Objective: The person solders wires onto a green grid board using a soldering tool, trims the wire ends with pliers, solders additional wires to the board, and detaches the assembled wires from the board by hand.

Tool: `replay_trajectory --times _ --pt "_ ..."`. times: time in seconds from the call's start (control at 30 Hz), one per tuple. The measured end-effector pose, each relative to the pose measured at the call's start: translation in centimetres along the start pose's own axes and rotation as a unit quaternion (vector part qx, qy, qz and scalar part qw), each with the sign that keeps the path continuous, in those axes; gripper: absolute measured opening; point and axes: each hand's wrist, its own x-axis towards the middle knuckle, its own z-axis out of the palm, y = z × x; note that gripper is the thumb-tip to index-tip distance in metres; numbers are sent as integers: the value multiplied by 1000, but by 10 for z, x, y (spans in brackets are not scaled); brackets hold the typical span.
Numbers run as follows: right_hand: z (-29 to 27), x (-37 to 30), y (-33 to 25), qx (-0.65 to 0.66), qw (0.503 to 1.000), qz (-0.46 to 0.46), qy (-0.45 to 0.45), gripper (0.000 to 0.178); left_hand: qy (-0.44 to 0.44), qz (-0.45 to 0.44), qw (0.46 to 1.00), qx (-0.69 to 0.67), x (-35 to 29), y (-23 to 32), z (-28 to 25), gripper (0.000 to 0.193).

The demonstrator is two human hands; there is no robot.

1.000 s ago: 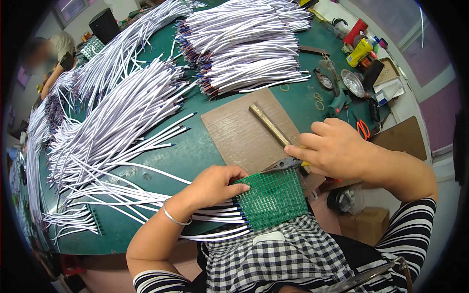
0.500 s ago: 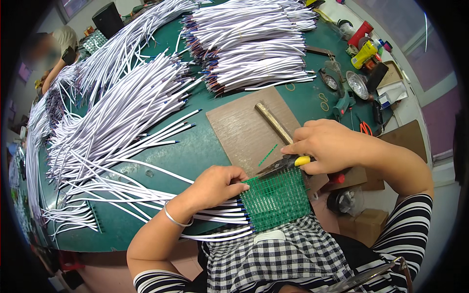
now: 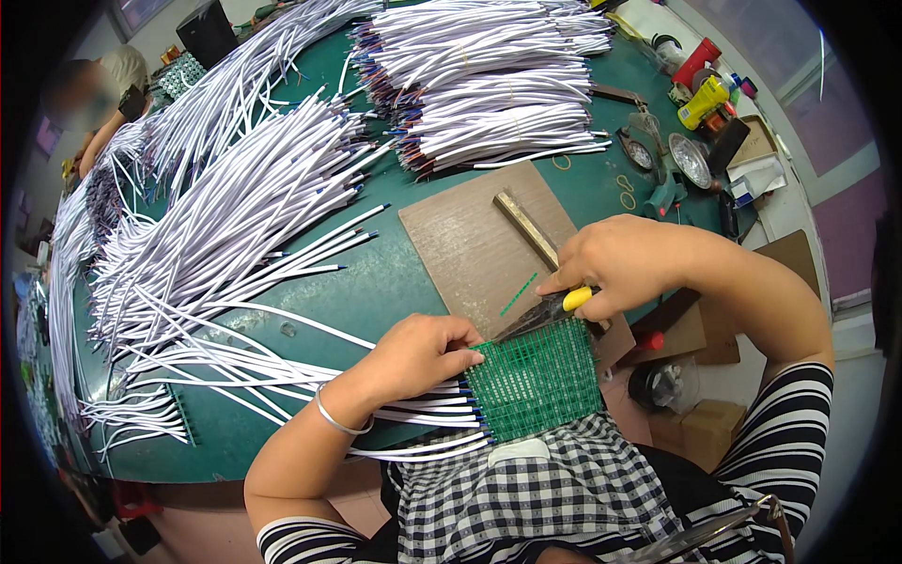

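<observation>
A green grid-like mesh sheet [image 3: 536, 381] hangs from the edge of a brown board [image 3: 451, 226] over my lap. Its upper left corner is pinched between the thumb and fingers of my left hand [image 3: 423, 355]. My right hand [image 3: 615, 268] is closed on a dark-bladed cutting tool [image 3: 526, 318] with a yellow handle, index finger stretched along it. The blade lies along the mesh's top edge, its tip near my left fingers. White cables [image 3: 427, 412] with blue ends run to the mesh's left edge. A thin green strip [image 3: 519, 293] and a brass-coloured bar [image 3: 526, 230] lie on the board.
Large bundles of white cables [image 3: 225, 197] and a stacked pile [image 3: 507, 85] cover much of the green table [image 3: 310, 254]. At the right edge stand a yellow bottle [image 3: 700, 105], a red cylinder [image 3: 695, 61] and a metal reflector [image 3: 691, 160]. Another person [image 3: 117, 80] sits far left.
My right hand has shifted slightly, bringing the tool's blade lower along the mesh's top edge. My left hand keeps its pinch on the corner.
</observation>
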Motion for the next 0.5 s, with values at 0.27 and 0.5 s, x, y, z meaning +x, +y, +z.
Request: replay_trajectory --times 0.27,0.5 --pt "5 5 7 65 997 -37 -25 47 -2 2 1000 -6 -1 5 -5 17" --pt "1 9 11 120 989 -17 -81 47 -19 18 999 -18 1 0 -6 17"
